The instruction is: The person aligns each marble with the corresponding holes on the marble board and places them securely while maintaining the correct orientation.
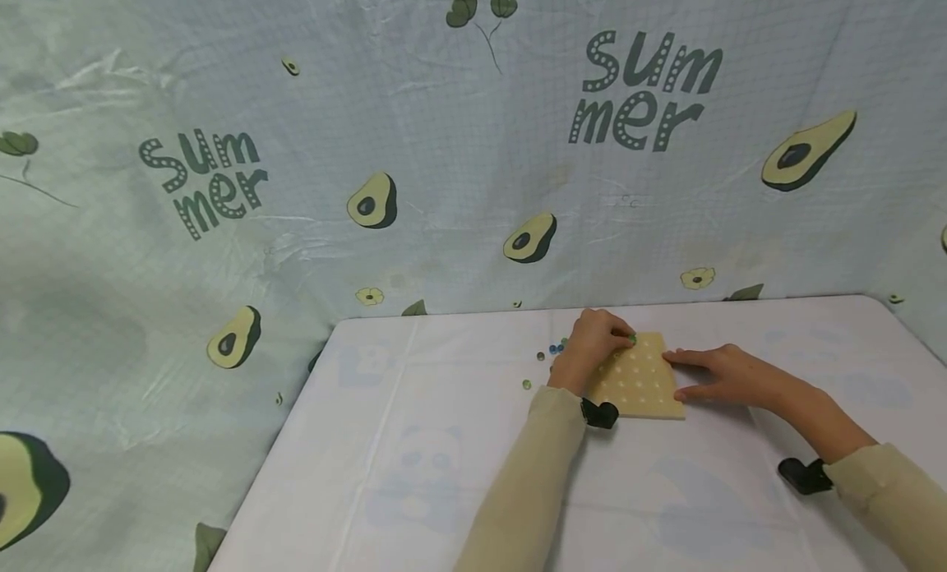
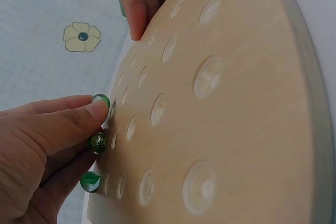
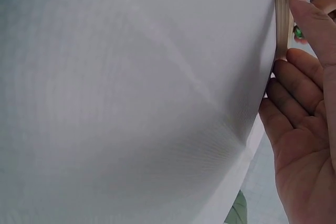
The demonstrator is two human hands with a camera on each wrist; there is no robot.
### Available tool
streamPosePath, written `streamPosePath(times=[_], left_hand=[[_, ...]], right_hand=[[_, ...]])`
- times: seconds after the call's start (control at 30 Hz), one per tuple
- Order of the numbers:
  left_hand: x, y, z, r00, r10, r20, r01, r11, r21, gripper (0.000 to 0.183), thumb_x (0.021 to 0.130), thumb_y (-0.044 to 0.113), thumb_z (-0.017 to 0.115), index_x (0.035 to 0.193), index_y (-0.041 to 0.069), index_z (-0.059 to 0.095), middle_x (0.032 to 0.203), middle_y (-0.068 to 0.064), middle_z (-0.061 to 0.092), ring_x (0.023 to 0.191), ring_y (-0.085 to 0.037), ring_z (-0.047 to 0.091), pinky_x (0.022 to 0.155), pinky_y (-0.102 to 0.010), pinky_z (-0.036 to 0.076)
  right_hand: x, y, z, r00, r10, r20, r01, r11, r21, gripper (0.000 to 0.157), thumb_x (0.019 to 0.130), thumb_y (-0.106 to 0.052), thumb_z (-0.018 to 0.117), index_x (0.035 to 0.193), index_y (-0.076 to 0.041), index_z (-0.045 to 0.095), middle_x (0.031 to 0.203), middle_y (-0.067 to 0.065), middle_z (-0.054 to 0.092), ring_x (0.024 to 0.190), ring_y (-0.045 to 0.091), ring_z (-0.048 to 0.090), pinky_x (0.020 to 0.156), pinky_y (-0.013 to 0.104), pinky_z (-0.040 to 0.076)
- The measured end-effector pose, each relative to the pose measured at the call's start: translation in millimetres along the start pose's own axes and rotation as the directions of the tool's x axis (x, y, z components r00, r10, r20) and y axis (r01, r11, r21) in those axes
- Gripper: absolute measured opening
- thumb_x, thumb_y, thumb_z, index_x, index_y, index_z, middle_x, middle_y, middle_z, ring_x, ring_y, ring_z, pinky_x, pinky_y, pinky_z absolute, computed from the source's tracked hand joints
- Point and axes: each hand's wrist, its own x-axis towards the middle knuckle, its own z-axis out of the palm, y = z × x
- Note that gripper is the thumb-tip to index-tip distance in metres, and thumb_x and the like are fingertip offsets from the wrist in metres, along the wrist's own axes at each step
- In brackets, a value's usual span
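A square wooden board with rows of round hollows lies on the table. Over its far left part, my left hand pinches a green glass marble between thumb and finger, close above a hollow. Two more green marbles, a dark one and a brighter one, are at the board's far row beside that hand. My right hand has its fingers extended, with index finger and thumb touching the board's right edge. In the right wrist view its fingertips rest near the board's side.
Loose marbles lie left of the board, among them a yellow-green one, a brown one and blue ones. The white table ends at a patterned curtain. Black wrist cameras are strapped at both sleeves.
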Motion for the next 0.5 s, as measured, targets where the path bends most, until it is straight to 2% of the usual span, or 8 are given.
streamPosePath(times=[0.27,0.4,0.5], left_hand=[[-2.2,-1.2,-1.1,1.0,0.003,0.0,-0.003,1.0,0.001,0.018,0.089,0.024,0.079,0.106,0.019,0.083,0.102,0.009,0.077,0.092,0.001,0.065,0.076,-0.008,0.046],[-5.9,-3.8,-5.2,0.999,-0.051,-0.01,0.05,0.994,-0.1,0.016,0.092,0.025,0.077,0.106,0.021,0.082,0.102,0.012,0.075,0.093,0.0,0.063,0.078,-0.012,0.048],[-7.6,-7.8,-13.4,0.995,-0.095,-0.038,0.084,0.972,-0.219,0.014,0.093,0.026,0.075,0.104,0.021,0.083,0.102,0.013,0.075,0.095,0.0,0.063,0.08,-0.016,0.051]], right_hand=[[0,-1,0.2,1.0,-0.016,-0.021,0.016,1.0,-0.011,0.075,0.086,-0.056,0.075,0.14,-0.005,0.061,0.137,0.024,0.061,0.109,0.038,0.068,0.088,0.052,0.055],[0,-3,0.3,1.0,-0.007,-0.007,0.007,1.0,-0.009,0.077,0.086,-0.057,0.074,0.141,-0.005,0.06,0.138,0.025,0.06,0.112,0.041,0.066,0.089,0.054,0.055],[0,-3,0.4,1.0,0.007,0.006,-0.007,1.0,-0.004,0.077,0.086,-0.057,0.074,0.142,-0.005,0.06,0.139,0.025,0.059,0.114,0.041,0.065,0.091,0.055,0.054]])
